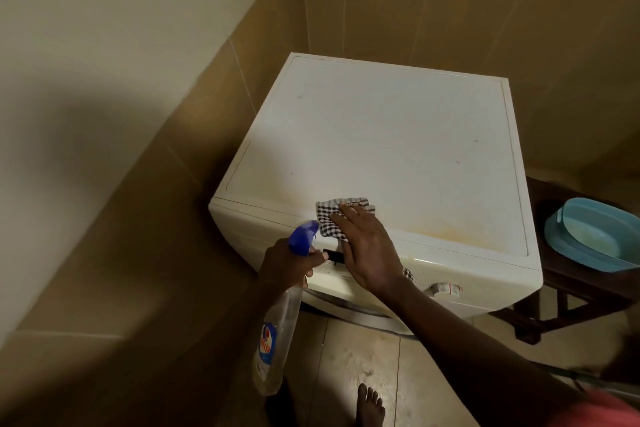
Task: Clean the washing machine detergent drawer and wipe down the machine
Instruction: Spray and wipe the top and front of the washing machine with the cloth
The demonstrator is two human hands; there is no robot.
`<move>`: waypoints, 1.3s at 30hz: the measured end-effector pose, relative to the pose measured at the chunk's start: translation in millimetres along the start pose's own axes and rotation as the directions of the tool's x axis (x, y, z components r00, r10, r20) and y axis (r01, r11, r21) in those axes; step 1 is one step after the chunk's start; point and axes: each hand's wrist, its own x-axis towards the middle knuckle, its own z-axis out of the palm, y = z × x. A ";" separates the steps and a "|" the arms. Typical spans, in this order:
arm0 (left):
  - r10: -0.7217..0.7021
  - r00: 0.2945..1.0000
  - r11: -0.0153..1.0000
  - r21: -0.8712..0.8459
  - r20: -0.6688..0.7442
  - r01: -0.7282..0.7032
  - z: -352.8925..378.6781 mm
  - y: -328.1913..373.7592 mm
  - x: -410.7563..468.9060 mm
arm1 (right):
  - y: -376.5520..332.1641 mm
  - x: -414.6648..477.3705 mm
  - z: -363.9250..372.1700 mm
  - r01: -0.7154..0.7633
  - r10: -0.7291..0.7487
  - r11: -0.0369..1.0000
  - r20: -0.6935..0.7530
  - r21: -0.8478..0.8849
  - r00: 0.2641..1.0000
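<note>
A white front-loading washing machine [398, 135] stands in a tiled corner, with an orange-brown stain along the front of its top. My right hand [367, 246] lies flat on a black-and-white checked cloth [332, 215], pressing it onto the top's front edge. My left hand [287, 263] grips a clear spray bottle [277, 333] by its blue trigger head, with the bottle hanging down in front of the machine's left side. A dark slot on the front panel shows between my hands; the detergent drawer itself is hidden. The control dial [445, 289] sits to the right.
A dark wooden stool [554, 308] stands right of the machine and bears a light blue plastic basin [588, 236]. Brown tiled walls close in behind and to the left. My bare foot [370, 406] is on the tiled floor in front.
</note>
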 end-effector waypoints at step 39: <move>0.017 0.997 0.999 -0.043 0.076 -0.014 15.3 -17.6 -5.1 | 22.6 -28.4 -10.1 0.003 -0.003 1.000 -0.067 -0.013 0.998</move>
